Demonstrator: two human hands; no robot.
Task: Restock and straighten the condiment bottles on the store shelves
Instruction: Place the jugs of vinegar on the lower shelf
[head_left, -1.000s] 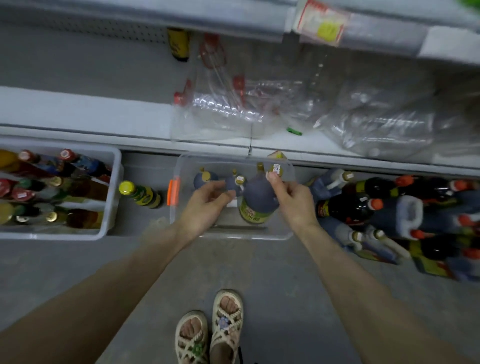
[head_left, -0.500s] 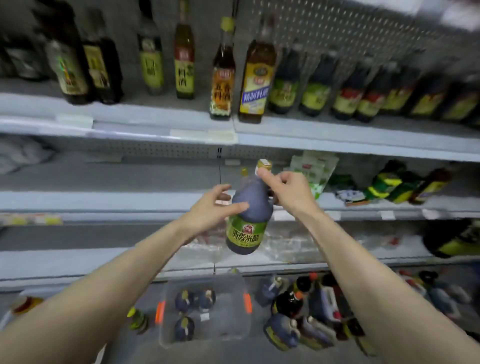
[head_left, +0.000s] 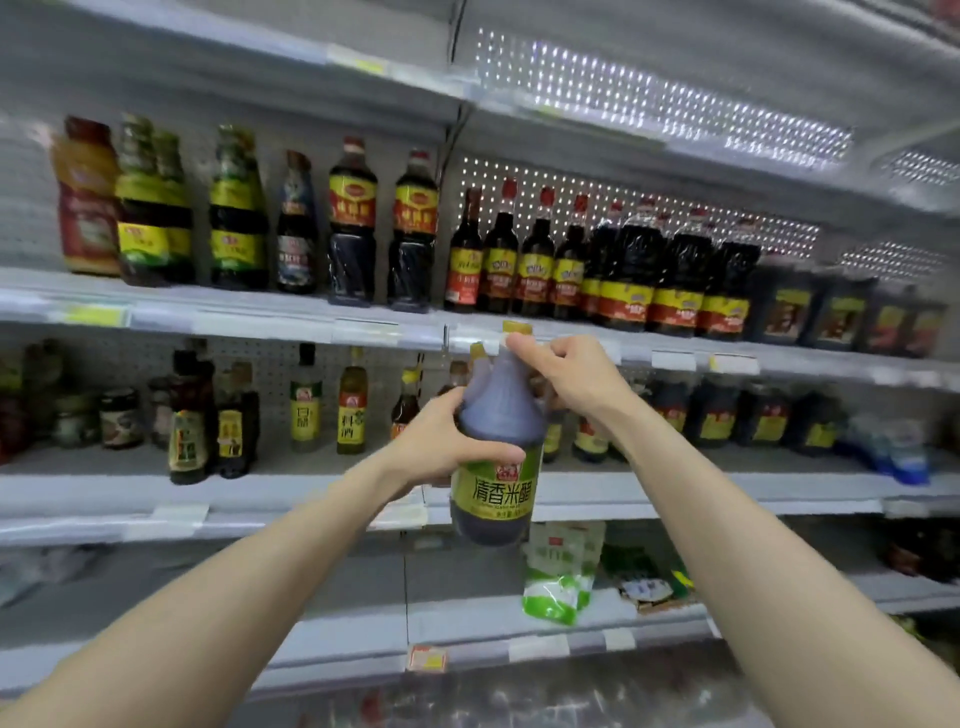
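Left hand is curled round the shoulder of a big dark-brown plastic jug, my thumb lying across its front just above the green and yellow label. At the top, my right hand is closed round the neck, one fingertip touching the yellow cap. Both hands are clamped on this one jug.

I hold the jug near the centre of the frame, close to upright, in the air in front of the white metal shelves. Its cap is level with the price rail of the upper stocked shelf and its base hangs just below the front edge of the shelf beneath.

On the upper shelf, a long row of dark sauce bottles with red caps runs from centre to right, standing close together. Left of them are taller bottles with yellow and green labels. On the middle shelf, left of my hands, slim bottles with pale labels stand apart from each other, and small glass jars sit at the far left. Behind my right wrist another row of dark bottles goes off to the right, too blurred to read. Below the jug, on the lower shelf, lie green and white plastic pouches
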